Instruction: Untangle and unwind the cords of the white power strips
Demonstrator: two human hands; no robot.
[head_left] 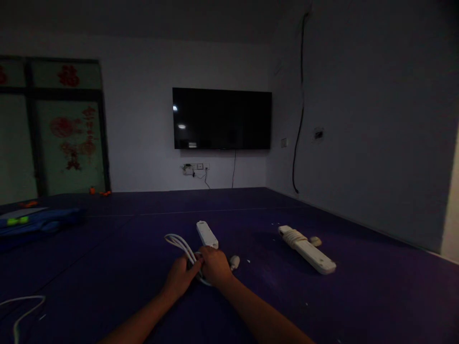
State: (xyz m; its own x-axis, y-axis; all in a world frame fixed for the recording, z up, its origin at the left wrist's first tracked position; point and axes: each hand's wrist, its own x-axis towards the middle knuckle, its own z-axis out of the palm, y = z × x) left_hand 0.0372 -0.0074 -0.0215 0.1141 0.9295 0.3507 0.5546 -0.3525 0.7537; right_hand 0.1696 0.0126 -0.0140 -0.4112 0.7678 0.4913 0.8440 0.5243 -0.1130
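Both my hands are together over the dark purple surface, low in the middle of the head view. My left hand [181, 274] is closed round the white power cord [182, 244], whose loops stick out up and to the left. My right hand [215, 267] is closed on the same bundle of cord, its fingers partly hidden. Just beyond them lies a white power strip [207, 234], its near end close to my right hand. A pale plug [234, 262] shows to the right of that hand.
To the right lies another power strip [311, 253] with cord wound round it and its plug [315, 241] alongside. Blue cloth [46, 224] lies at the left, a loose white cable [25, 306] at lower left. A television [222, 119] hangs on the far wall.
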